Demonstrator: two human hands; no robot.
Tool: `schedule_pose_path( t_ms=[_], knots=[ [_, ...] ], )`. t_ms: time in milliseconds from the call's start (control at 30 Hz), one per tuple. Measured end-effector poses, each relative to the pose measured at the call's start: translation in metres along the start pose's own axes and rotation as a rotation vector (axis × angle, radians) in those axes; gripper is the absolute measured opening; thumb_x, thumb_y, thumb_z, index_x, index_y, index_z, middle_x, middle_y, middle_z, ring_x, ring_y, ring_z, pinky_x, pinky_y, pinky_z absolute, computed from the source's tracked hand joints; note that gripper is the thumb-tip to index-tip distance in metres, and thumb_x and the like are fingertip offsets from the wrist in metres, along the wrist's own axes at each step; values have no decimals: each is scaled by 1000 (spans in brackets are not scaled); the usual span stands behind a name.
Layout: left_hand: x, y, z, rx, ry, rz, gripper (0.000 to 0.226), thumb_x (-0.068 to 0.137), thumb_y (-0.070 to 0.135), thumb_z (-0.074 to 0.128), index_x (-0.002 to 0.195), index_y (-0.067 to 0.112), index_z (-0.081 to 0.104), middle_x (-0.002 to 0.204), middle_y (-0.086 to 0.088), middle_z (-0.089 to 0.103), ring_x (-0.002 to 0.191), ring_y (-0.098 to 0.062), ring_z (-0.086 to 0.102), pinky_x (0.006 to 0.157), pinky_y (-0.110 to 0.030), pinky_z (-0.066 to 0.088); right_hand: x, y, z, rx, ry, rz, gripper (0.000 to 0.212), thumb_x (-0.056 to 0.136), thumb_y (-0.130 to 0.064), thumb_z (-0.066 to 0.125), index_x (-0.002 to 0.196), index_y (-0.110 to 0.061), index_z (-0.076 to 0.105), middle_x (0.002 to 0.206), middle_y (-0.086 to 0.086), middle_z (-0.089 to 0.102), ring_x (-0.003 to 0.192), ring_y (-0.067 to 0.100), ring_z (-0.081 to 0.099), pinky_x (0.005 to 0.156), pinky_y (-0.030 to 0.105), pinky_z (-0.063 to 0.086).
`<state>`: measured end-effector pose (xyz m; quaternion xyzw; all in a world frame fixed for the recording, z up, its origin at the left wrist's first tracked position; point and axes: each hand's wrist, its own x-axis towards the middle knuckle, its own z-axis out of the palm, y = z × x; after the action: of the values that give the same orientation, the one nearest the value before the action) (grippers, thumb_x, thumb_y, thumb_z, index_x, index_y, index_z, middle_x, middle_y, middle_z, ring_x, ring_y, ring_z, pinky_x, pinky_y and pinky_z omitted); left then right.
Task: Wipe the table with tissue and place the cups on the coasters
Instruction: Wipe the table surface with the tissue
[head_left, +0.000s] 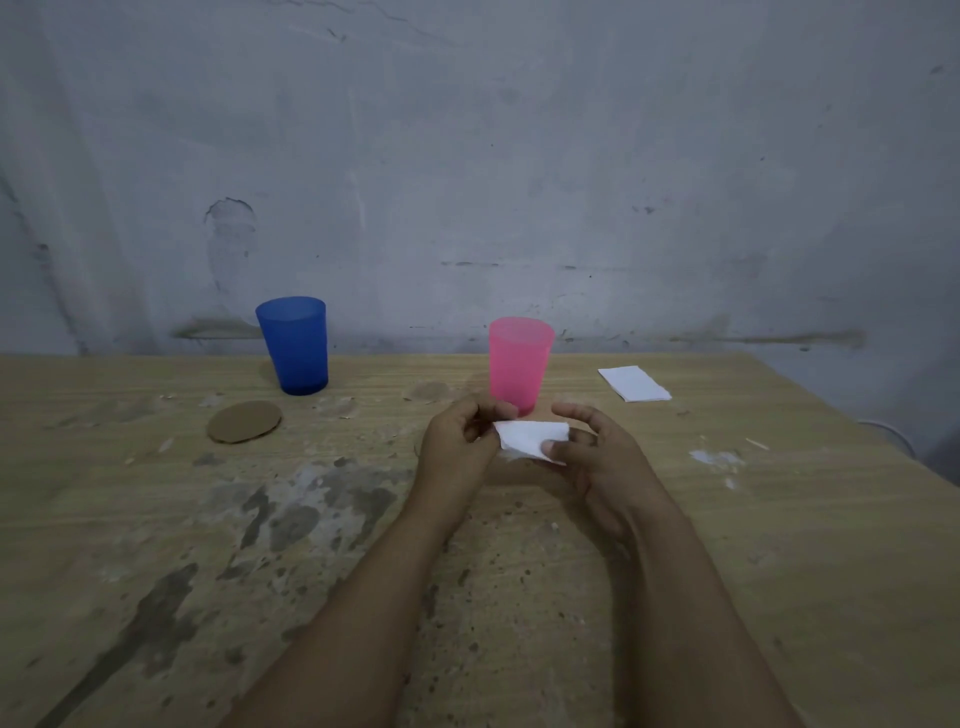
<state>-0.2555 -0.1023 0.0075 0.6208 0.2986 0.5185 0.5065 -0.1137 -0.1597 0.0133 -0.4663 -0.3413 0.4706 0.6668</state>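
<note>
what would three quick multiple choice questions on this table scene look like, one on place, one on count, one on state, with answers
1. Where does the cardboard coaster lie?
A. under the blue cup
B. on the bare table, in front of the blue cup
C. under the pink cup

2. How many cups stand on the table?
A. one
B. two
C. three

3. What are the hands doing?
A. both hold one tissue
B. both rest flat on the table
C. each lifts a cup

Answers:
1 B: the coaster sits apart from the blue cup, nothing on it.
2 B: only the blue cup and the pink cup show.
3 A: the left hand and right hand pinch the tissue between them.
</note>
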Motion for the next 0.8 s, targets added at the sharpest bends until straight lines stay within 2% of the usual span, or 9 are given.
schedule_pose_path(
  t_ms=[100, 200, 267, 367, 467, 533, 633, 700, 800],
  knots=[
    [0, 3, 3, -104, -8, -112, 29, 87, -5, 50, 95, 15, 69, 100, -6, 70, 90, -15, 66, 73, -26, 56, 2, 1, -2, -99, 57, -44, 45, 75, 15, 62, 109, -14, 59, 93, 18, 65, 73, 24, 66, 68, 35, 58],
    [-3, 4, 3, -91, -50, -159, 13, 91, 19, 60, 99, 20, 70, 102, -3, 71, 92, -15, 68, 75, -26, 57, 2, 2, -3, -211, 117, -115, 47, 73, 12, 64, 111, -14, 57, 96, 14, 65, 79, 25, 65, 74, 39, 57],
    [-5, 2, 4, -20, -54, -123, 15, 86, 14, 67, 99, 21, 69, 100, 0, 71, 90, -8, 68, 72, -19, 55, 0, 1, -1, -285, 153, -166, 38, 73, 10, 65, 98, -15, 55, 98, 11, 65, 80, 23, 65, 66, 32, 57],
    [-6, 0, 7, 33, 35, -82, 23, 82, 6, 69, 96, 24, 68, 97, 5, 70, 89, -5, 67, 71, -19, 55, 0, 2, 1, -434, 217, -220, 32, 73, 4, 68, 75, -17, 44, 84, 8, 56, 75, 19, 58, 58, 24, 50],
    [-8, -1, 13, 40, 130, -32, 27, 80, 3, 70, 96, 25, 67, 92, 12, 68, 83, 3, 66, 67, -14, 53, -1, 3, 6, -608, 290, -296, 22, 71, -4, 73, 73, -15, 55, 93, 8, 54, 78, 15, 53, 64, 14, 43],
    [-9, -1, 17, 63, 166, -4, 30, 81, 4, 71, 103, 23, 67, 90, 13, 68, 81, 6, 65, 68, -13, 53, -1, 2, 9, -648, 309, -334, 14, 73, -11, 74, 81, -19, 66, 96, 4, 55, 74, 8, 50, 60, 5, 39],
    [-9, -1, 21, 80, 147, 24, 39, 81, 8, 72, 117, 21, 64, 94, 7, 72, 83, 3, 67, 72, -16, 55, -6, -1, 16, -431, 240, -277, 13, 79, -11, 69, 89, -19, 73, 86, 0, 70, 75, 13, 63, 61, 14, 47],
    [-11, -4, 24, 129, 88, 50, 49, 82, 11, 72, 127, 21, 58, 95, 7, 73, 84, 5, 67, 71, -11, 52, -12, -3, 20, -249, 156, -217, 12, 82, -11, 66, 83, -17, 76, 76, 1, 73, 73, 13, 67, 58, 17, 51],
    [-14, -6, 26, 263, -21, 46, 70, 84, 15, 68, 144, 32, 36, 105, 9, 71, 88, 16, 60, 70, 0, 43, -19, -5, 26, -109, 91, -146, 14, 86, -10, 62, 91, -7, 75, 79, 12, 74, 72, 17, 69, 63, 25, 55]
  ],
)
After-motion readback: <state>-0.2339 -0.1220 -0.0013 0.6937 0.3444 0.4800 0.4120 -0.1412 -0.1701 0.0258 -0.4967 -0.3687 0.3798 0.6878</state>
